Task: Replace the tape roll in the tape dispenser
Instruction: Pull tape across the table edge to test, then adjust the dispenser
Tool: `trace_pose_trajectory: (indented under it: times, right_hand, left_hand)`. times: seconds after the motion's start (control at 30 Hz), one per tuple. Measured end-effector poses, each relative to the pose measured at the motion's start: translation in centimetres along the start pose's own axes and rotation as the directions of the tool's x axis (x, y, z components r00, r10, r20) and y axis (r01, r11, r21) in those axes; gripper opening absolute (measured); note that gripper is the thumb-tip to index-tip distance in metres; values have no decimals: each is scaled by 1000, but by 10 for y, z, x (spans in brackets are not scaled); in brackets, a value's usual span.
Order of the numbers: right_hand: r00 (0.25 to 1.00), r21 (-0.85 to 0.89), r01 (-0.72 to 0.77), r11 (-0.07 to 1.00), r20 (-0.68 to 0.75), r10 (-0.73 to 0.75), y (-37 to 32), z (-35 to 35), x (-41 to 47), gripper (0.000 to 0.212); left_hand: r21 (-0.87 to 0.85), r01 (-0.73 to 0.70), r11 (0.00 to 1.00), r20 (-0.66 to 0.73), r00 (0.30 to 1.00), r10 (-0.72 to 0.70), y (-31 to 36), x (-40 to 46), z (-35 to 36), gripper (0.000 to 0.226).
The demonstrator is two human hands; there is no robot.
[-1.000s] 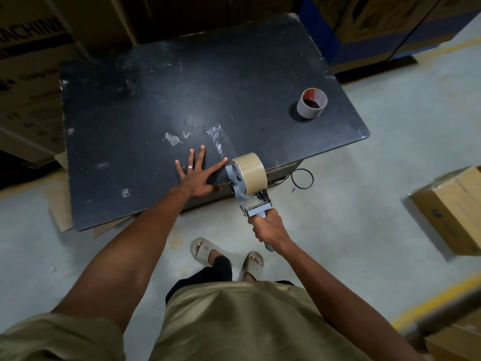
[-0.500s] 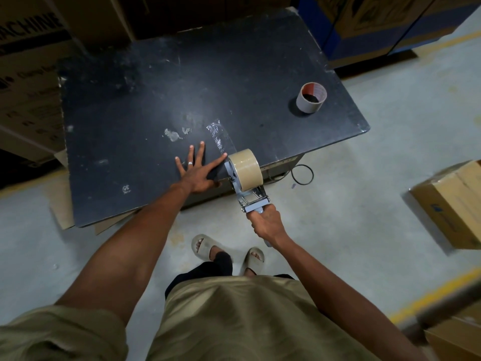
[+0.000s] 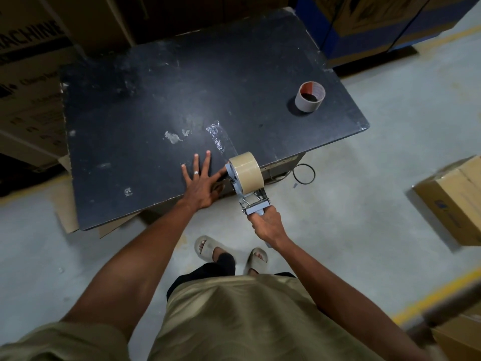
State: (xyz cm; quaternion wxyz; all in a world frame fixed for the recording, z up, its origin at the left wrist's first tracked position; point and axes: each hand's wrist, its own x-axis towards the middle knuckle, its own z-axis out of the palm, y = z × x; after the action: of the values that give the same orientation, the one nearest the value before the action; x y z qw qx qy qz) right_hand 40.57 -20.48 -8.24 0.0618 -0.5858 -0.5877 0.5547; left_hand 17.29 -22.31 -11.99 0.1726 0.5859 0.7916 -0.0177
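A grey tape dispenser (image 3: 253, 203) carries a full tan tape roll (image 3: 247, 171) and rests at the near edge of the black table (image 3: 156, 100). My right hand (image 3: 268, 225) is closed around its handle, just off the table's edge. A strip of clear tape (image 3: 220, 140) runs from the roll onto the tabletop. My left hand (image 3: 201, 182) lies flat on the table with fingers spread, its thumb touching the dispenser's front. An empty cardboard tape core (image 3: 309, 96) stands at the table's far right.
Cardboard boxes (image 3: 28, 74) line the back and left. Another carton (image 3: 453, 201) sits on the concrete floor to the right. A black ring (image 3: 304, 174) lies on the floor under the table's edge. Yellow floor line (image 3: 440, 290) runs at lower right.
The dispenser and my right hand have barely shifted along the table's near edge. My left hand stays flat in the same spot. The view has tilted slightly.
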Motion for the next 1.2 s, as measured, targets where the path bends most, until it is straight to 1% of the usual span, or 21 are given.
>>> trace_pose_trajectory:
  times: [0.1,0.27,0.47,0.53,0.6,0.63,0.7,0.73,0.8,0.83,0.9,0.97,1.03,1.1,1.2]
  right_hand:
    - [1000,10,-5,1000,4,5,4,0,-1,19]
    - [1000,-22,9,1000,13,-8,1,-1,-2,24]
    - [1000,-72,-10,997,-7,9,-3,0,-1,13]
    - [999,-83,-46,996,-22,44,1,2,1,27]
    - [994,-91,-106,990,-4,106,18,-2,1,37]
    - [992,-76,-129,989,-11,129,31,-4,1,41]
    - [974,-19,-221,975,-57,220,53,-12,4,46]
    - [963,31,-260,965,-67,261,57,-16,6,41]
    - [958,86,-277,957,-53,282,47,-20,4,19]
    - [961,101,-270,958,-36,275,38,-22,1,13]
    - [968,129,-250,960,11,251,23,-26,-10,16]
    - [976,122,-216,969,61,209,22,-29,-17,15]
    - [986,79,-161,984,54,157,20,-34,-24,14]
    - [995,43,-100,994,21,99,16,-41,-28,19]
    - [999,94,-25,995,-18,27,4,-52,-33,18]
  left_hand:
    - [-5,6,1000,20,1000,-6,2,-1,-2,60]
    - [-6,5,1000,36,999,-5,2,-1,-5,61]
    - [7,-9,1000,39,999,9,2,-2,-7,63]
    - [7,-1,1000,46,999,1,2,-1,-7,64]
    - [4,32,999,68,997,-32,5,1,-9,75]
    - [2,41,999,78,996,-41,7,1,-9,79]
    - [9,44,999,72,996,-44,8,3,-8,81]
    - [18,45,999,80,996,-46,8,3,-8,81]
    - [19,50,999,85,995,-52,8,1,-8,83]
    - [17,49,999,77,996,-50,8,2,-8,84]
    - [17,48,999,82,995,-49,8,3,-10,85]
    - [0,40,999,91,995,-40,8,2,-11,85]
    - [-19,31,999,85,996,-29,8,1,-11,85]
    - [-40,34,999,81,996,-30,6,1,-11,89]
    - [-107,40,993,35,999,-36,4,-1,-13,100]
